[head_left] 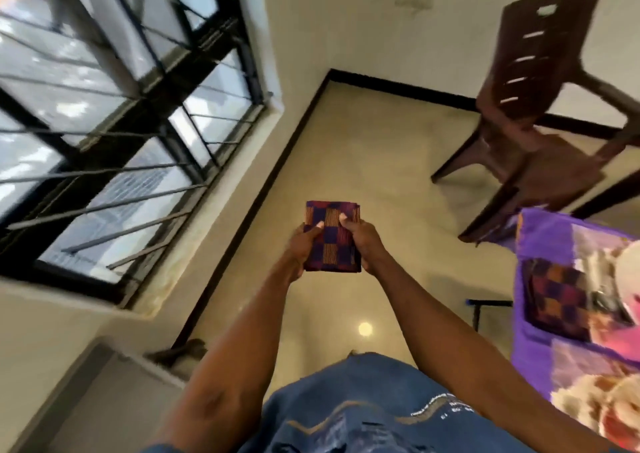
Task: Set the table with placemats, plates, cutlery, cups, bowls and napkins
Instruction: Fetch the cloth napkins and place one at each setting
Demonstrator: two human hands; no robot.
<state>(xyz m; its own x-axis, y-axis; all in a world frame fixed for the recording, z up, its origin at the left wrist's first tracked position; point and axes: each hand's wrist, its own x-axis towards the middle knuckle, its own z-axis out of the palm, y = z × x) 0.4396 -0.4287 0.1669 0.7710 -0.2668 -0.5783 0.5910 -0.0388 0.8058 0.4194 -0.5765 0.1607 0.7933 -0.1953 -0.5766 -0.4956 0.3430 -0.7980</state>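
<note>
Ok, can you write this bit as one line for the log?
step: napkins | both hands hold folded checkered napkin over floor | left hand | right hand | table at right

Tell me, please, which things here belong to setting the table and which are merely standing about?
For the job: folded checked napkin, gripped by left hand and right hand; second checked napkin on the purple-covered table.
Standing about: brown chair; barred window.

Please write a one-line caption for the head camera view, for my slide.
Both hands, left hand and right hand, hold a folded checked napkin above the floor, beside the purple-covered table.
</note>
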